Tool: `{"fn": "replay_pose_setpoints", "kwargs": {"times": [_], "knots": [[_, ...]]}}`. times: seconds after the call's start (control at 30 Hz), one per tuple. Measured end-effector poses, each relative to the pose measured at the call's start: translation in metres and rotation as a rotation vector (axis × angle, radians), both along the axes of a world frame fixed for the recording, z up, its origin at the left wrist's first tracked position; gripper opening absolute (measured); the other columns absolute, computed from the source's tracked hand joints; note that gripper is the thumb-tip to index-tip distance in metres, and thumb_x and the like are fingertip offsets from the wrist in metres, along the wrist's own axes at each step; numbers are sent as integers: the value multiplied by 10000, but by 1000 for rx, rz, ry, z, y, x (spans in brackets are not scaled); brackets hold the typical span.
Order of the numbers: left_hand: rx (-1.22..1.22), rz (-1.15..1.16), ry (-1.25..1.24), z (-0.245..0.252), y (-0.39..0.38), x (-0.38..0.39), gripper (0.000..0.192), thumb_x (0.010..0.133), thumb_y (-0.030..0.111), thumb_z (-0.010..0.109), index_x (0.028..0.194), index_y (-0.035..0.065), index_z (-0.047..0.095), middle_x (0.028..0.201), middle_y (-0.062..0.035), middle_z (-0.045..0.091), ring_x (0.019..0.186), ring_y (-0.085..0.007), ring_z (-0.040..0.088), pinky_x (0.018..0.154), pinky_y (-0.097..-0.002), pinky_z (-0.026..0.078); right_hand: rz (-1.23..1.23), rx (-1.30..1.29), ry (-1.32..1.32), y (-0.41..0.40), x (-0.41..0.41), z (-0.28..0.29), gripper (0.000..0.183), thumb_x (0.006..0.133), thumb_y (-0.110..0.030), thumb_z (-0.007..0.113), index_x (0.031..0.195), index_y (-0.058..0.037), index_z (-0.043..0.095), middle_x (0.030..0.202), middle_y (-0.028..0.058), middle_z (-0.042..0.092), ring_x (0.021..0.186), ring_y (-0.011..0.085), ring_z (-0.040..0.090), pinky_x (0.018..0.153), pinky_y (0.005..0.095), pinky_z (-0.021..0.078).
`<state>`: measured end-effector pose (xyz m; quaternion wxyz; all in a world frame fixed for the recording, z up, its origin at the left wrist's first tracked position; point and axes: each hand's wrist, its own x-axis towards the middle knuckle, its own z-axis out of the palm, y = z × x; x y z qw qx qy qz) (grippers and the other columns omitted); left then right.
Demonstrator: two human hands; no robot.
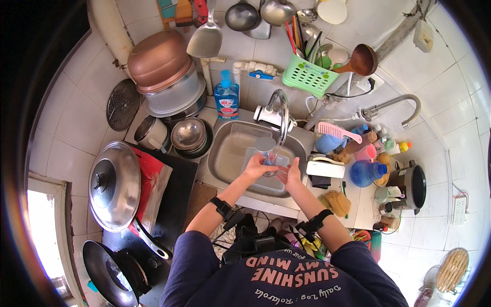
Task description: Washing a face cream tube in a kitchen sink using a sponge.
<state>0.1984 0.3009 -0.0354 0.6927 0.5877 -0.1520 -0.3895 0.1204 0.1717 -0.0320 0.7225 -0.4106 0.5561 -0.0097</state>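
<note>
Over the sink (pixel 224 169), my left hand (pixel 255 168) is curled around a clear jar-like container (pixel 271 157) with a round grey top (pixel 264 144). Bluish colour shows through its side. My right hand (pixel 291 175) is just right of it, fingers apart and palm facing the container; whether it touches is unclear. The curved chrome faucet (pixel 283 119) reaches over the basin close to both hands. Below them a clear plastic tub (pixel 249 169) lies in the basin, partly hidden by my hands.
A blue dish-soap bottle (pixel 226 98) stands behind the sink, stacked metal bowls (pixel 188 134) to its left. Rightward are a white box-like object (pixel 325 169), a pink comb (pixel 337 131) and a blue jug (pixel 364 174). A lidded pan (pixel 115 186) has its handle toward me.
</note>
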Motion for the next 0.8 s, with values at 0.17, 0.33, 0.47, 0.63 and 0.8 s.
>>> {"fn": "replay_pose_setpoints", "kwargs": {"times": [0.17, 0.33, 0.47, 0.63, 0.8], "knots": [[219, -34, -216, -23, -2, 3, 339, 629, 100, 792, 909, 15, 619, 830, -22, 629, 711, -99, 574, 636, -250, 464, -42, -219, -240, -40, -15, 9, 750, 872, -643, 287, 1307, -34, 336, 1129, 133, 566, 989, 226, 528, 867, 363, 409], [203, -97, -302, -23, -6, 5, 466, 612, 176, 826, 947, -24, 572, 812, -16, 593, 740, -80, 563, 627, -247, 465, 62, -395, -440, -54, 14, 48, 722, 873, -637, 297, 1262, -40, 416, 1171, 118, 548, 1060, 224, 497, 935, 355, 346], [242, -120, -219, 0, 0, 3, 594, 630, 347, 811, 987, -41, 537, 821, -44, 580, 751, -133, 570, 656, -271, 475, 285, -627, -455, -70, 65, 44, 748, 878, -638, 260, 1314, -45, 397, 1294, 131, 463, 1180, 221, 414, 1005, 338, 258], [526, -248, -550, -27, -4, 22, 894, 611, 657, 671, 1065, -96, 510, 944, -180, 608, 823, -281, 589, 731, -372, 470, 354, -735, -468, -105, 104, 20, 828, 861, -665, 261, 1382, -22, 282, 1336, 154, 412, 1195, 235, 403, 1026, 326, 233], [637, -480, -457, 22, 12, 40, 853, 609, 623, 693, 1056, -85, 533, 1001, -206, 585, 943, -275, 575, 785, -353, 451, 408, -558, -324, -103, 108, 20, 930, 799, -737, 300, 1350, 13, 317, 1258, 128, 478, 1104, 196, 460, 995, 301, 265]]}}
